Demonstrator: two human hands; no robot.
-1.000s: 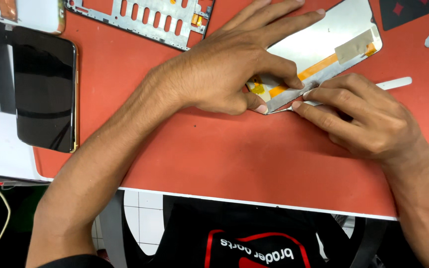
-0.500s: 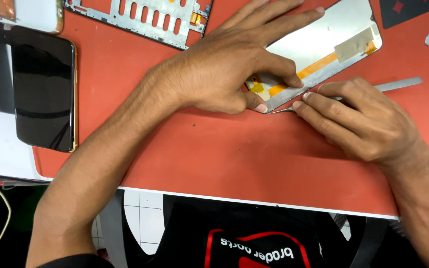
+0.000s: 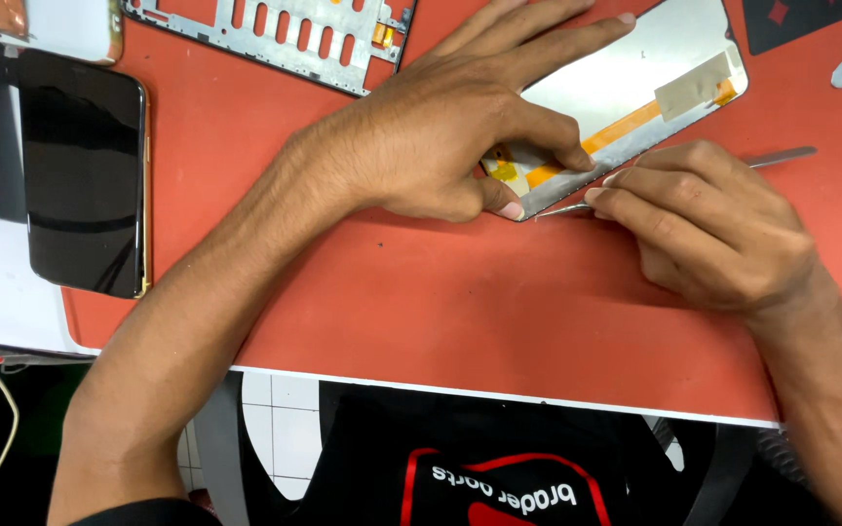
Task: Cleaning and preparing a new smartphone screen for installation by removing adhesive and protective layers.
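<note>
A flat, silver-grey rectangular phone display panel (image 3: 626, 83) with an orange ribbon strip and a beige tape patch on its back is laid at a slant on the red-orange rubber work mat (image 3: 392, 292), towards the far right of the mat. Its near corner is pinned down by the left hand (image 3: 460, 136), whose thumb and index finger are pressed on the panel beside a small yellow patch while the other fingers are spread flat across the panel's back. A thin, flat metal pry tool (image 3: 782, 156) is grasped in the right hand (image 3: 713, 229), the fingers pinched closed around its shaft; its pointed tip is set against the panel's near long edge, just beside the left thumb, and its far end is seen projecting past the knuckles. A silver perforated metal phone mid-frame (image 3: 275, 34) is placed at the mat's far edge, well apart from the hands. A black glass-fronted smartphone (image 3: 85, 185) with a gold rim is laid at the mat's left border. A white device with an orange patch (image 3: 51, 24) is seen beyond it. A dark square piece (image 3: 791, 19) is found at the far right corner.
</note>
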